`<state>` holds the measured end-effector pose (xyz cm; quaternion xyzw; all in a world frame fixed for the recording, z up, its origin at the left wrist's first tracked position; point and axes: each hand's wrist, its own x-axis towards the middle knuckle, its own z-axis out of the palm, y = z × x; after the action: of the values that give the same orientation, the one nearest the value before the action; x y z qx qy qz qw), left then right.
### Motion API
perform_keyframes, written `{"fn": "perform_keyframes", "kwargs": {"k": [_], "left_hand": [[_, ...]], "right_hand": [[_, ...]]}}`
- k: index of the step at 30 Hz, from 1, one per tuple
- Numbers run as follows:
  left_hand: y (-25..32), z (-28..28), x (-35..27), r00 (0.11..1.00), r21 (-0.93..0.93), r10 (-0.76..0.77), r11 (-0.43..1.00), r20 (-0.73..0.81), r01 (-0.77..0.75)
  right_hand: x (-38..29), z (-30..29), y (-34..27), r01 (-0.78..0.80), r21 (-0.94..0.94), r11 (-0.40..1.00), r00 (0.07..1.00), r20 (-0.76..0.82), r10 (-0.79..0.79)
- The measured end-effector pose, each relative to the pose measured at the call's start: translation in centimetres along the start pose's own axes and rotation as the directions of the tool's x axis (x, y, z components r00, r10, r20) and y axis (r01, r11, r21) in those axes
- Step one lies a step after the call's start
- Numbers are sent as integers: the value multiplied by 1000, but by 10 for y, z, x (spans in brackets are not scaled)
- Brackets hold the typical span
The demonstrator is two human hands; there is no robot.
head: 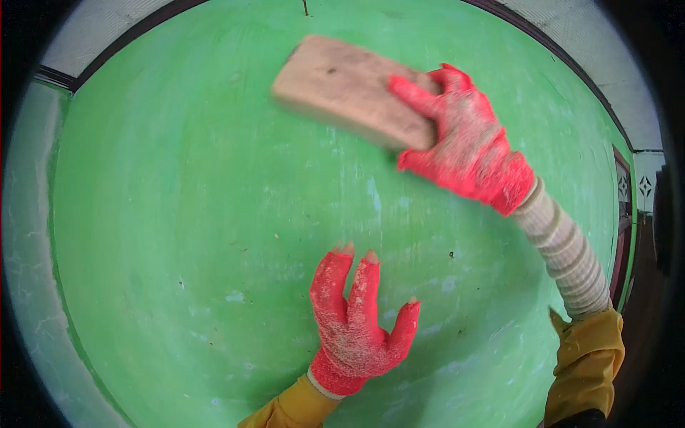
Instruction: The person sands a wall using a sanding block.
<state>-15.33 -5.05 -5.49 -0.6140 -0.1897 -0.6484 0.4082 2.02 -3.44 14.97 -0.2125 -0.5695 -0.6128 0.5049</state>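
A rectangular wooden block (353,91) lies against a green painted wall (214,203) in the upper middle of the view. My right hand (465,134), in a dusty red glove with bare fingertips, grips the block's right end. Its underside against the wall is hidden. My left hand (361,326), in a matching dusty red glove, is lower in the middle, fingers spread and holding nothing; whether its fingertips touch the wall cannot be told. The wall shows pale scuffed patches and small chips around both hands.
A dark trim strip (136,33) borders the wall's top, with a white textured surface beyond. A pale bluish wall section (32,224) meets it at the left. At the far right are a dark red frame (622,257) and patterned vent openings (645,186). A nail-like piece sticks out at top centre.
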Motion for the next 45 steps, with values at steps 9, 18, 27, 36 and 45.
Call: {"fn": "perform_keyframes", "kwargs": {"k": [9, 18, 27, 36, 45], "left_hand": [[-1, 5, -1, 1000, -45, -7, 999, -11, 6], [-2, 3, -3, 999, 12, 15, 1000, -29, -15], [-1, 4, 3, 999, -5, -11, 1000, -45, 11], [2, 10, 2, 997, -3, 62, 998, 44, -62], [1, 8, -5, 996, 181, 52, 981, 72, -64]], "right_hand": [[46, 3, 54, -651, 100, 752, 754, 196, 627], [-8, -21, 11, -233, 155, 960, 951, 244, 192], [101, 31, 26, -502, -10, 865, 857, 128, 499], [99, 11, 75, -592, -48, 804, 761, 294, 578], [80, -3, 61, -353, 158, 922, 906, 305, 295]]}}
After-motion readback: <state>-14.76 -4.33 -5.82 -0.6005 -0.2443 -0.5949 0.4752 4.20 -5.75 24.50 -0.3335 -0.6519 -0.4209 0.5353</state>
